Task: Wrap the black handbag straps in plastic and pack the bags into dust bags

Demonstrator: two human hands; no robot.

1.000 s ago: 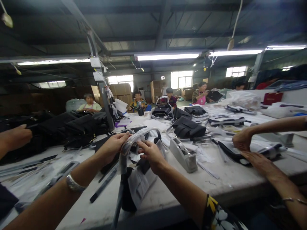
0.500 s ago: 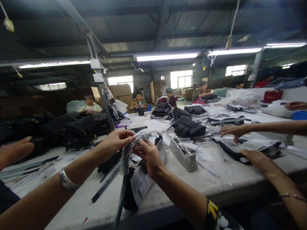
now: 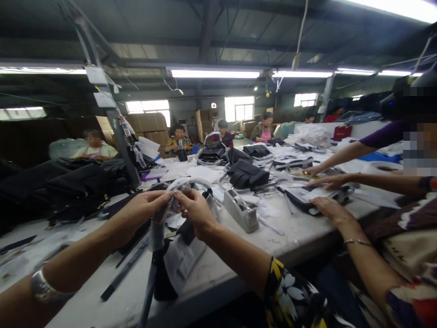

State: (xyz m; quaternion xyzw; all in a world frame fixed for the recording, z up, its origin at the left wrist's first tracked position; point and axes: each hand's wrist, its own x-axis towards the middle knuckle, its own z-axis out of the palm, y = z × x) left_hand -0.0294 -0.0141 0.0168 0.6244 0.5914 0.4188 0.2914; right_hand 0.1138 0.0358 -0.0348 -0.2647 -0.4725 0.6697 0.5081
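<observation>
My left hand [image 3: 143,209], with a silver bracelet at its wrist, pinches the arched bag handle [image 3: 157,230] wrapped in clear plastic. Fingertip to fingertip beside it, my right hand [image 3: 196,212] is closed on the same wrapping. Below them a black handbag [image 3: 165,278] leans at the table's front edge, partly covered by white wrapping [image 3: 180,264]. A dark strap hangs down from it over the edge. Just right of my right hand stands a grey tape dispenser [image 3: 241,212]. The exact fold of plastic between my fingertips is too small to make out.
Black bags [image 3: 80,191] are heaped at left beside a metal post [image 3: 121,146]. Another black bag [image 3: 247,173] lies beyond the dispenser. At right, co-workers' hands [image 3: 329,209] touch a partly wrapped bag [image 3: 297,200]. Several people sit across the table.
The view has swung right, bringing a co-worker and another reaching arm into sight at right. Both my hands stay on the wrapped handle, their fingertips now closer together.
</observation>
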